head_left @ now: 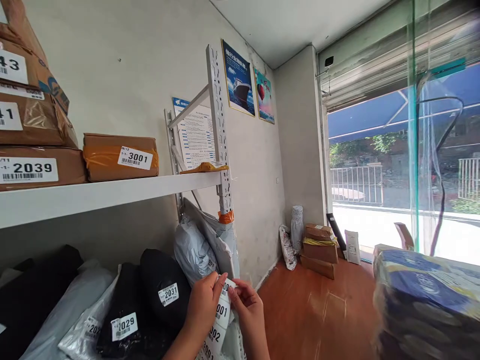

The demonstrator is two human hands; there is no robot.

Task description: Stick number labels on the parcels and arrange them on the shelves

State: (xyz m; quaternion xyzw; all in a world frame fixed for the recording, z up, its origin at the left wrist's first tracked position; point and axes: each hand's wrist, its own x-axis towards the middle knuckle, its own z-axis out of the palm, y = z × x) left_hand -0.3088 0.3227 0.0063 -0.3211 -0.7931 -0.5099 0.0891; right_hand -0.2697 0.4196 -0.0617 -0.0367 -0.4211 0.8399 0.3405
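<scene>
A strip of white number labels [221, 312] hangs between my two hands, in front of the lower shelf's right end. My left hand [204, 300] pinches the strip near its top, on the left side. Thumb and fingers of my right hand [245, 302] are closed on the strip's upper right edge. Printed numbers ending in 001 and 002 show on it. Just behind my hands leans a grey plastic parcel [191, 247]. Left of them lies a black parcel [161, 270] with a label reading 2031. The strip's lower end is partly hidden by my left forearm.
A white shelf [112, 196] carries boxed parcels, one a brown box [101, 157] labelled 3001. Below lie several bagged parcels. Cardboard boxes [318, 250] stand on the reddish floor [300, 310] by the far corner. A plastic-wrapped bulk pack [423, 295] sits at right.
</scene>
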